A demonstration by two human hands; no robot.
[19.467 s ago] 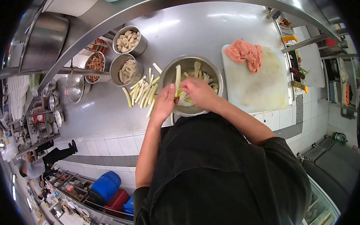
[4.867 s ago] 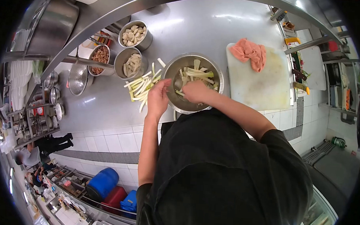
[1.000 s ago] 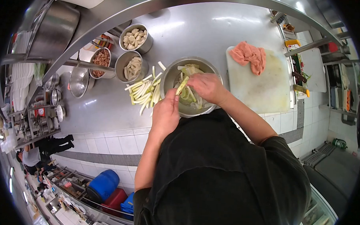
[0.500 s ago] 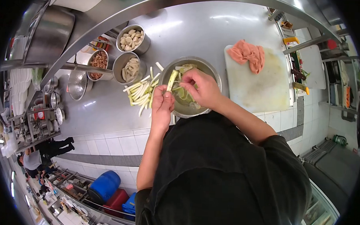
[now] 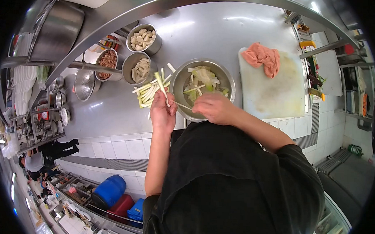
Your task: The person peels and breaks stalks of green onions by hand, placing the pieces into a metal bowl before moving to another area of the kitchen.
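Observation:
My left hand [image 5: 163, 111] is closed round a pale green-and-white vegetable stalk [image 5: 160, 82], which slants up over the pile at the bowl's left side. A thin pale strip [image 5: 182, 105] stretches from the left fingers to my right hand [image 5: 214, 108], whose fingers pinch its other end and are slightly blurred. Beneath the right hand stands a metal bowl [image 5: 231, 83] containing pale peelings [image 5: 203, 78] and some greener pieces. Beside the bowl, to the left, lies a heap of similar stalks [image 5: 145, 93] on the steel counter.
Metal pots hold whitish chunks [image 5: 141, 39], pale strips [image 5: 141, 70] and diced reddish pieces [image 5: 107, 59]. An orange cloth [image 5: 262, 58] rests on a white cutting board [image 5: 275, 93] at right. A shelf rail [image 5: 166, 4] arches overhead; another person [image 5: 39, 159] is far left.
My left hand has shifted left with the stalk. The right hand has moved down and to the right, drawing a strip away, and more of the bowl's contents now shows.

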